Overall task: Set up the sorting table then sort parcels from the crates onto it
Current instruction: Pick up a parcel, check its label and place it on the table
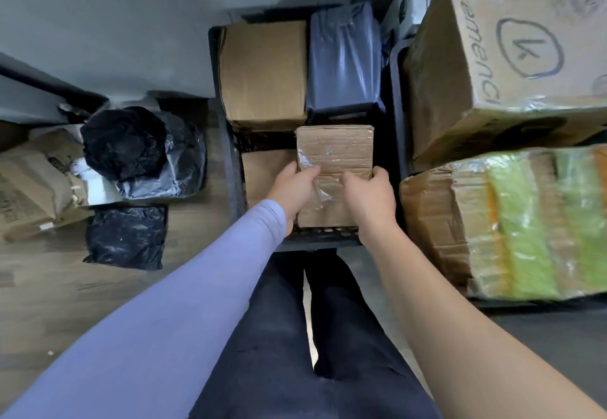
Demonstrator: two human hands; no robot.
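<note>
**Small taped box gripped over the dark crate**

The small, flat brown cardboard parcel wrapped in clear tape (335,169) sits at centre frame, over the near end of the dark plastic crate (230,169). The left hand (295,192) is closed on its near left edge, thumb on top; the right hand (371,201) clamps the near right corner the same way. Whether it rests on the parcels beneath or is already raised cannot be told.

It looks stiff and probably light, but the glossy tape may be slippery, so holding opposite edges with fingers underneath seems the safer grip.

At 12 o'clock in the crate lie a larger plain brown carton (266,70) and a grey-blue plastic mailer (345,57). At 3 o'clock stand big cartons, one wrapped in green film (532,224). At 9 o'clock, black plastic bags (126,142) lie on the wooden floor (49,303).
</note>
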